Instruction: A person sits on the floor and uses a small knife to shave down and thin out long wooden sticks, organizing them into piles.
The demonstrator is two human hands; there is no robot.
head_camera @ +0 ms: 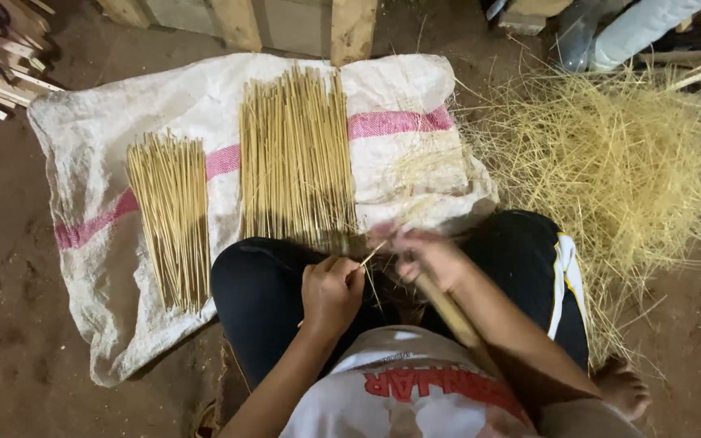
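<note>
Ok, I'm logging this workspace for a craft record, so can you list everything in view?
sack: one, white with a pink stripe, spread on the dirt floor
smaller stick bundle: one, pale yellow, on the sack's left part
larger stick bundle: one, pale yellow, on the sack's middle
shavings heap: one, straw-coloured, right of the sack
wooden posts: several, light brown, top edge
wood offcuts: a stack, pale, top left corner
thin stick: one, pale, between the hands
left hand: grips the thin stick over the lap
right hand: blurred, holds a wooden-handled tool
</note>
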